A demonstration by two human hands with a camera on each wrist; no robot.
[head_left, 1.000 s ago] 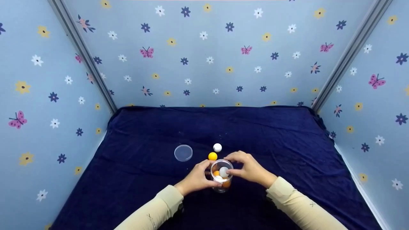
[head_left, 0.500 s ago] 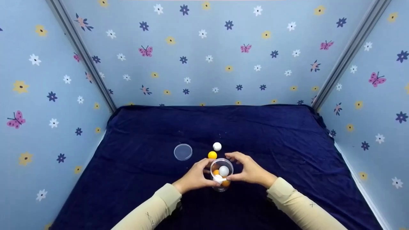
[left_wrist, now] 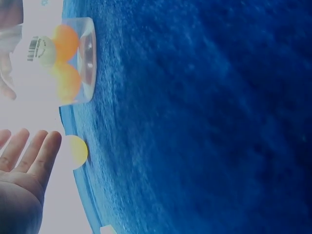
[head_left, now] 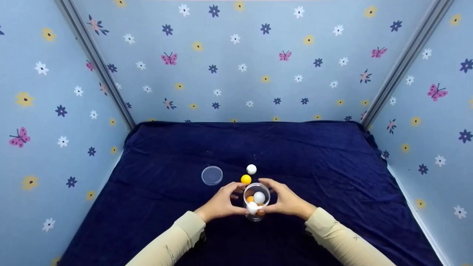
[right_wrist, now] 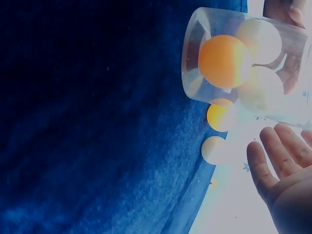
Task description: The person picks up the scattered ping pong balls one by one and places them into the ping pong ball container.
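A clear plastic jar point(head_left: 255, 218) without its lid stands upright on the dark blue cloth, holding several white and orange ping-pong balls point(right_wrist: 225, 61). My left hand point(head_left: 221, 201) is at the jar's left side, fingers spread around it; the left wrist view shows those fingers extended and apart from the wall. On the opposite side, my right hand point(head_left: 288, 197) frames the jar with its thumb right at the near rim. Its fingers look straight and apart from the jar in the right wrist view. Just behind the jar sits a yellow-orange ball point(head_left: 245, 180), with a white ball point(head_left: 251, 169) farther back.
A round clear lid point(head_left: 212, 175) lies flat on the cloth point(head_left: 314, 155), to the left behind the jar. Light blue walls point(head_left: 236, 55) printed with flowers and butterflies enclose the back and both sides.
My right thumb has come off the white ball in the jar and moved to the near rim. My left hand has loosened and drawn slightly left from the jar.
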